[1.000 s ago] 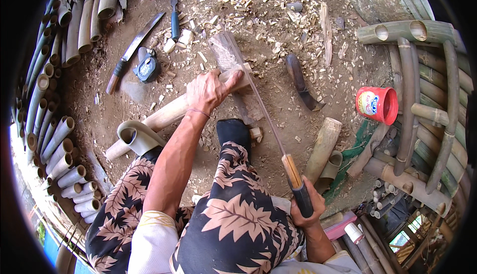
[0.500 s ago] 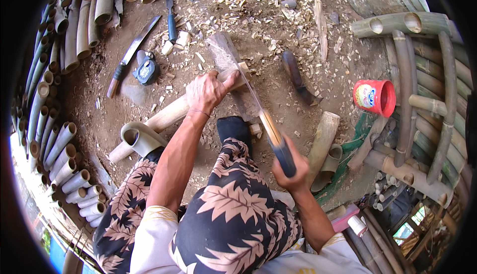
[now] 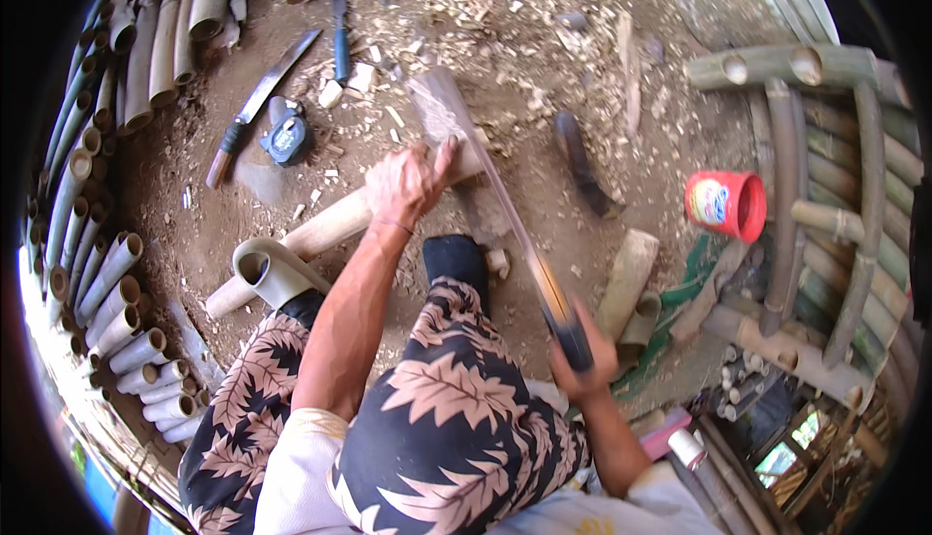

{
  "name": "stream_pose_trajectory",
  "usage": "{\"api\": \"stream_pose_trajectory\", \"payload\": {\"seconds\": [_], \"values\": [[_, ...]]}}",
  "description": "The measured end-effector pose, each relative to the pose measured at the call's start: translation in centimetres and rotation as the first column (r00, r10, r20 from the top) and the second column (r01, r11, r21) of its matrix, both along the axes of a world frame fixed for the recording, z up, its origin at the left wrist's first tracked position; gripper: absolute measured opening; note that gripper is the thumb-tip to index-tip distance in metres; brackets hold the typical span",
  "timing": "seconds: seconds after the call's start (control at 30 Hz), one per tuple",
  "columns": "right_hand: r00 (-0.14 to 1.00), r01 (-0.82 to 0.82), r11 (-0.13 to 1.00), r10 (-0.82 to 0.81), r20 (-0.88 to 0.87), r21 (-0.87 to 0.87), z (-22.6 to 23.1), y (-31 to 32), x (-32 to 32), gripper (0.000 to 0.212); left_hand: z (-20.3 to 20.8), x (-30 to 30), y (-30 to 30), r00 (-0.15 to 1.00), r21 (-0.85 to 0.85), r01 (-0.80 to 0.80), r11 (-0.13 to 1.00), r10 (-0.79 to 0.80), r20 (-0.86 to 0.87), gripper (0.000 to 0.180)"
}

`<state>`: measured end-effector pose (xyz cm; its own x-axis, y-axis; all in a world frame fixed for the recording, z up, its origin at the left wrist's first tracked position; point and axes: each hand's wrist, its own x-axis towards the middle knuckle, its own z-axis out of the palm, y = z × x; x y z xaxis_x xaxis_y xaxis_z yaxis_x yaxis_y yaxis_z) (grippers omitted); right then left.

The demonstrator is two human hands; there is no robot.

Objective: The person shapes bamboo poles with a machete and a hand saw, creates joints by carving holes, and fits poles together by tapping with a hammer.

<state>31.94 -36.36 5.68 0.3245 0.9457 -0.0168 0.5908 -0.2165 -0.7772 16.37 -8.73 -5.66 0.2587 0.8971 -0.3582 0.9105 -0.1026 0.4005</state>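
My left hand (image 3: 403,185) grips a pale bamboo pole (image 3: 330,229) near its far end, thumb stretched toward the blade. That end rests on a flat wooden block (image 3: 437,103) on the ground. My right hand (image 3: 592,355) is closed around the black grip of a handsaw (image 3: 549,287), whose handle is partly light wood. Its long thin blade, blurred by motion, lies across the pole's end just right of my left thumb. The pole's near end lies beside my foot, under a cut bamboo piece (image 3: 282,278).
A machete (image 3: 262,98), a blue-handled chisel (image 3: 340,45) and a tape measure (image 3: 286,137) lie left. A dark curved tool (image 3: 582,166) lies right, near a red bucket (image 3: 726,205) and a bamboo frame (image 3: 782,185). Cut bamboo tubes (image 3: 116,273) are stacked along the left. Wood chips litter the ground.
My right hand has drawn the saw back, down and to the right, so more blade shows on my side of the pole. My left hand keeps its hold on the bamboo.
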Motion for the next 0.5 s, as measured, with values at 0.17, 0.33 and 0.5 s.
{"api": "stream_pose_trajectory", "payload": {"seconds": [0.17,0.33,0.5], "values": [[0.999,-0.027,0.987,0.03,0.015,-0.158,5.6,-7.1,0.2,0.055,-0.3,0.1,-0.6,0.996,0.073,-0.034,0.997,0.028,0.081,0.05],[0.981,0.088,0.993,-0.073,-0.18,0.077,-1.7,9.0,-0.9,0.053,-0.2,1.3,-0.5,0.998,0.088,-0.005,0.996,0.0,0.062,0.047],[0.998,0.045,0.986,-0.052,-0.037,-0.161,2.9,-5.2,0.2,0.05,-1.2,-0.3,-0.3,0.998,0.145,-0.023,0.989,0.014,0.06,0.044]]}}
